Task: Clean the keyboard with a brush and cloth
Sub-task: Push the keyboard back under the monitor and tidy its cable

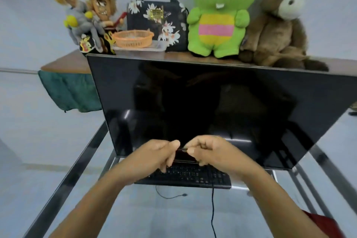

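Two hands raised side by side above one black keyboard (185, 177): left hand (154, 155) and right hand (212, 153), both curled narrow, thumb tips pinching a thin dark item (182, 149) between them; too small and blurred to tell whether brush or something else. Keyboard lying on the near glass counter (135, 208), its far edge tucked just under one large dark monitor (212, 106), its near edge free with open glass in front. One black cable (212, 208) trailing from the keyboard toward the near edge; a second thin cord (170, 196) looping on the glass just near the keyboard. Metal frame rails (81, 156) slanting along left and right sides of the counter, wide bare room on the left. Far behind the monitor, one wooden shelf (63, 63) carrying four soft toys: two blond-haired dolls (88, 17) at left, one green plush (220, 15), one brown plush horse (278, 25) at right. One floral dark handbag (156, 23) between dolls and green plush. One orange basket (133, 39) just in front of the handbag, contents not discernible, resting on a clear tray (154, 48). One teal cloth (69, 92) hanging from the shelf's left edge, well apart from the hands. A red patch of fabric (326, 226) at the near right corner.
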`<action>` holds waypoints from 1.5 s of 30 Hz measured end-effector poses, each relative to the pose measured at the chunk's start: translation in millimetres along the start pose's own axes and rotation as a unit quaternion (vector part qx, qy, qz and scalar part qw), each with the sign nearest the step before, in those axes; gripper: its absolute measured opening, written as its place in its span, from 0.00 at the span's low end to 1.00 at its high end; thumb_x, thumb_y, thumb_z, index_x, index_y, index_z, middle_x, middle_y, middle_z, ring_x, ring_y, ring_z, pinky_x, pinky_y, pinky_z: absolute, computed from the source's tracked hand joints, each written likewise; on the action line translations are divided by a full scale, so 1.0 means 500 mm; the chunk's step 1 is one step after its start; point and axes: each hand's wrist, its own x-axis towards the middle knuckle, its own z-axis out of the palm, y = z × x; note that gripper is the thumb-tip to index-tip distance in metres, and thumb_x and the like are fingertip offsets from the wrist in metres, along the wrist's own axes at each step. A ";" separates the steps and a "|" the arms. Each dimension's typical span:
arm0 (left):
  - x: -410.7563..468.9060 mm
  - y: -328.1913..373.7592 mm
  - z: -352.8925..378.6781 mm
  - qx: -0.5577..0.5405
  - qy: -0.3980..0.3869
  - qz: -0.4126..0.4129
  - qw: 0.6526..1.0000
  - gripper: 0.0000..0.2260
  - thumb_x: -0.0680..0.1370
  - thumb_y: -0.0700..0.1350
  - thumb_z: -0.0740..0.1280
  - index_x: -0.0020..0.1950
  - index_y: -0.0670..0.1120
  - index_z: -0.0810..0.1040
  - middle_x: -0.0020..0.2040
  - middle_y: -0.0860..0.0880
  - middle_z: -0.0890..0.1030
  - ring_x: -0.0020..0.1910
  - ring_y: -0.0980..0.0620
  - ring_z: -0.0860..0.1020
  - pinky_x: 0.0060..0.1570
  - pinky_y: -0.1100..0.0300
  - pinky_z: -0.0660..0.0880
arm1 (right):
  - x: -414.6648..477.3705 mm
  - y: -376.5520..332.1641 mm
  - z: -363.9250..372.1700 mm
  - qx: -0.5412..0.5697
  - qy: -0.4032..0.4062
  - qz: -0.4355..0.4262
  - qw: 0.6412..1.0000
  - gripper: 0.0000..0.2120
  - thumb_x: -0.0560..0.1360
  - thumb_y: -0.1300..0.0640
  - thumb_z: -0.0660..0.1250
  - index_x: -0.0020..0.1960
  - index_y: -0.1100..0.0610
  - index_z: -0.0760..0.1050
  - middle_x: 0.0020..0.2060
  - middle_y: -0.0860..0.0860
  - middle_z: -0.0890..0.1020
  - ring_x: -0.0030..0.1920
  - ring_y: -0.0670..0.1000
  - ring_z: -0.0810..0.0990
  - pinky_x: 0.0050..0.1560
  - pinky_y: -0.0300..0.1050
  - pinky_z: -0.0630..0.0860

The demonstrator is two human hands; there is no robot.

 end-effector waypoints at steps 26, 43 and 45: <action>-0.078 0.183 0.083 -0.525 -0.234 0.157 0.803 0.17 0.83 0.51 0.56 0.41 0.42 0.73 0.26 0.52 0.66 0.26 0.53 0.68 0.40 0.53 0.76 | -0.082 -0.115 -0.149 0.025 0.187 -0.238 0.953 0.04 0.78 0.57 0.68 0.47 0.55 0.82 0.36 0.52 0.79 0.36 0.43 0.73 0.39 0.36 0.72; -0.045 0.154 0.066 -0.074 -0.085 0.135 0.984 0.17 0.83 0.52 0.55 0.38 0.46 0.72 0.26 0.49 0.69 0.27 0.51 0.70 0.54 0.52 0.76 | -0.117 -0.150 -0.164 -0.173 0.057 -0.225 0.957 0.04 0.74 0.54 0.73 0.48 0.53 0.83 0.32 0.46 0.78 0.34 0.45 0.73 0.38 0.40 0.70; -0.066 0.151 0.073 -0.231 -0.137 0.151 0.951 0.16 0.83 0.51 0.56 0.39 0.44 0.71 0.27 0.49 0.65 0.26 0.51 0.67 0.53 0.51 0.74 | -0.112 -0.154 -0.184 -0.116 0.057 -0.230 0.964 0.07 0.73 0.54 0.73 0.49 0.55 0.83 0.34 0.51 0.78 0.36 0.48 0.73 0.41 0.41 0.71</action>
